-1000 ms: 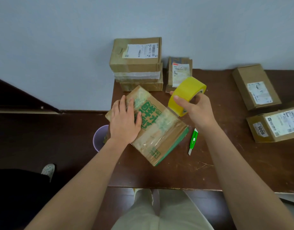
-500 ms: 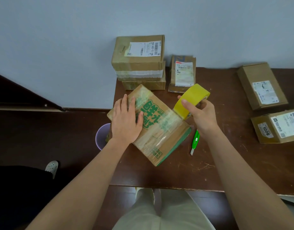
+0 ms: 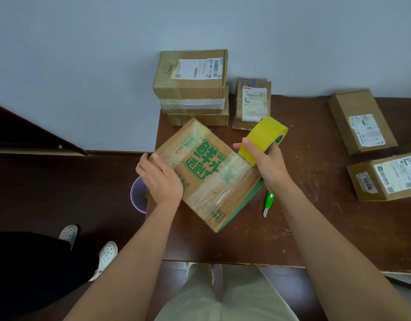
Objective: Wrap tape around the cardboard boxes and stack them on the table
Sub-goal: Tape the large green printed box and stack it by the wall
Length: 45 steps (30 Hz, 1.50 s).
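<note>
While both hands work at the brown table [image 3: 315, 228], the scene reads as follows.

Box in hand: a cardboard box with green print [image 3: 208, 174] lies turned at an angle near the table's left edge, its top banded with clear tape; it is closed, so nothing inside shows.

Left hand: the left hand [image 3: 160, 179] grips the box's left end, fingers curled over the far edge and thumb laid on the top face.

Right hand: the right hand [image 3: 268, 163] is wrapped round a yellow tape roll [image 3: 264, 137], thumb on the outer face, fingers through the core; the roll stands on edge touching the box's right end.

Stack: 3 closed cardboard boxes [image 3: 191, 89] sit piled against the wall at the table's back left corner, the top one bearing a white label.

Leaning box: 1 flat labelled box [image 3: 253, 104] stands just right of the stack.

Right side: 2 more closed boxes lie well apart from the hands, 1 labelled box [image 3: 362, 121] at the back and 1 box marked 1006 [image 3: 385, 179] nearer the front.

Cutter: a green utility knife [image 3: 268, 203] lies on the table just right of the held box.

Bin: a purple bin [image 3: 138, 195] stands on the floor beside the table's left edge; its contents cannot be made out.

Floor: 2 white perforated shoes [image 3: 102, 256] show at lower left.
</note>
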### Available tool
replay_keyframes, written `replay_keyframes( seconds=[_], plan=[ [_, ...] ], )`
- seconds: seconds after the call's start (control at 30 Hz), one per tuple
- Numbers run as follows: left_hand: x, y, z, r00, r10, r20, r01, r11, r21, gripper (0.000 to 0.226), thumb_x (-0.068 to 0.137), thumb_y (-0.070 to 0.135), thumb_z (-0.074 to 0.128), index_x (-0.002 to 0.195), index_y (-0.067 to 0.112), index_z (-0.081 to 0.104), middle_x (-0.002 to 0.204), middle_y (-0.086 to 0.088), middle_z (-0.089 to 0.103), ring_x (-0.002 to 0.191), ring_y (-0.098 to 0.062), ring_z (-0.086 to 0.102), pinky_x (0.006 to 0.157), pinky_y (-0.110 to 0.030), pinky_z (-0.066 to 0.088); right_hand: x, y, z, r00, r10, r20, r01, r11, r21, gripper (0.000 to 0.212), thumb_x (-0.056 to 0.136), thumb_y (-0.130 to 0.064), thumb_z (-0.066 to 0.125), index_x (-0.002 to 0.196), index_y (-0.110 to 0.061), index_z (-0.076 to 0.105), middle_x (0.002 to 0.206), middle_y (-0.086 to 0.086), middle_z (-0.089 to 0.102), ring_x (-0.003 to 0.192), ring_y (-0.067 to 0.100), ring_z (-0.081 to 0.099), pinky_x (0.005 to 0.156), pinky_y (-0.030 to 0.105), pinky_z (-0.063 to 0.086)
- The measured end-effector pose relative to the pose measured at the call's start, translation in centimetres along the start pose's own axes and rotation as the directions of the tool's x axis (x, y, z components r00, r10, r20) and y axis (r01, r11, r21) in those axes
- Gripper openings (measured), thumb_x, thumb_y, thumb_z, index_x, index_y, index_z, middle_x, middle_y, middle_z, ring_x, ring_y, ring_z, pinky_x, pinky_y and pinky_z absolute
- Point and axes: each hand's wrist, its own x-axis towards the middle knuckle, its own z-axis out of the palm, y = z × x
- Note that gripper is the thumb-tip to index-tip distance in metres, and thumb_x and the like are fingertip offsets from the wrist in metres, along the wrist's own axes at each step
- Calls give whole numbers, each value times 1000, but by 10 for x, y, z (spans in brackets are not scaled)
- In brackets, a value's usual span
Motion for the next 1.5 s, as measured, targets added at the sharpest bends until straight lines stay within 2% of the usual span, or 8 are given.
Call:
replay_keyframes(
  seconds=[0.2,0.6,0.83,0.93,1.03,1.13,1.23,1.5],
  plan=[
    [1,0,-1,999,-18,29,18,1000,2,42,107,30,34,136,1,41,131,-18,53,117,-30,51,74,-13,25,0,5,2,998,-4,-55,1,999,-41,30,91,-40,71,106,-15,65,96,-5,78,97,15,72,97,47,54],
    [3,0,-1,999,-8,42,7,999,32,44,105,32,38,138,3,40,134,-15,52,117,-28,53,83,-22,34,12,18,-3,996,84,-14,-85,995,-56,24,96,-39,64,97,-19,77,93,-3,75,86,11,72,69,24,56],
    [5,3,-1,998,-15,68,10,996,84,42,105,30,38,138,4,40,134,-15,50,118,-28,52,83,-21,33,17,28,-4,993,116,-6,-115,983,-142,22,96,-33,65,113,-23,74,104,-8,73,91,2,67,65,15,52],
    [4,6,-1,987,142,72,-159,908,387,44,102,28,38,137,1,42,142,-25,43,129,-41,44,106,-44,36,17,28,-4,994,106,-18,-108,982,-154,24,96,-33,66,116,-20,73,103,-13,73,88,-4,66,69,17,52],
    [-4,19,7,918,340,203,-387,661,643,50,100,31,38,140,1,40,150,-31,31,143,-47,25,118,-60,13,17,28,-4,994,106,-24,-108,981,-160,26,95,-33,68,117,-20,72,102,-15,73,88,-4,66,71,18,52],
    [-40,39,30,848,386,364,-531,631,566,67,103,47,24,152,1,21,160,-27,11,150,-40,5,121,-52,-3,15,31,-5,994,104,-38,-108,986,-124,23,93,-32,70,113,-22,70,104,-14,73,94,0,67,79,23,53],
    [-66,33,48,760,420,496,-649,535,541,76,101,55,16,156,3,9,162,-25,6,151,-36,3,123,-49,5,13,32,-2,995,80,-53,-86,987,-137,19,92,-30,71,110,-22,67,103,-11,72,94,2,66,85,25,52],
    [-60,34,48,821,329,467,-563,600,568,73,100,56,17,156,10,16,161,-24,11,150,-40,7,121,-58,8,14,29,-6,974,224,37,-226,973,45,23,96,-53,58,112,-40,67,107,-8,76,106,15,69,102,44,52]
  ],
)
